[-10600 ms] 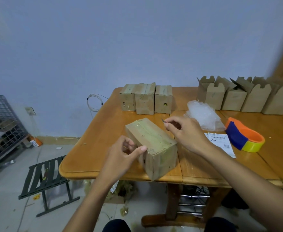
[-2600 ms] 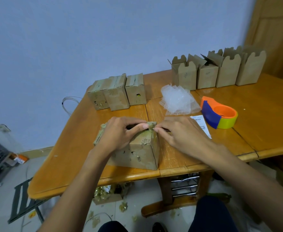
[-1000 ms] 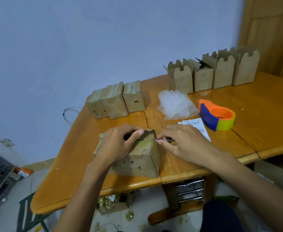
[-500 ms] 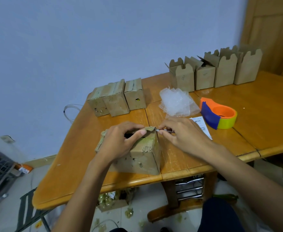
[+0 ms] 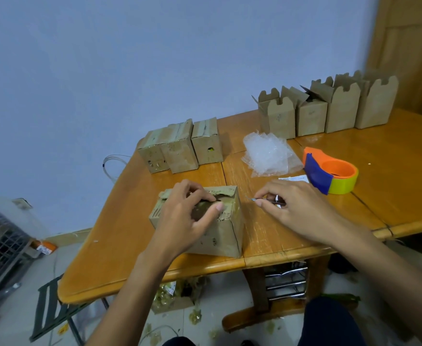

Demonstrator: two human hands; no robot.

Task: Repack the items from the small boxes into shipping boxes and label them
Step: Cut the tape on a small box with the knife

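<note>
Left hand (image 5: 185, 221) clamps over the worn small box (image 5: 227, 236), fingers curled at its torn top flap. Right hand (image 5: 299, 208), just right of the box, pinches a thin blade (image 5: 257, 199). The cardboard looks soft, light and crushable, so I'd hold it by the side walls. Its contents are hidden. Beyond the box, far right, four shipping boxes (image 5: 339, 108) stand open, insides unseen.

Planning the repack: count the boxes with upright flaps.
4, side by side at the table's back right: leftmost box, second, third, rightmost. None looks hidden.
</note>
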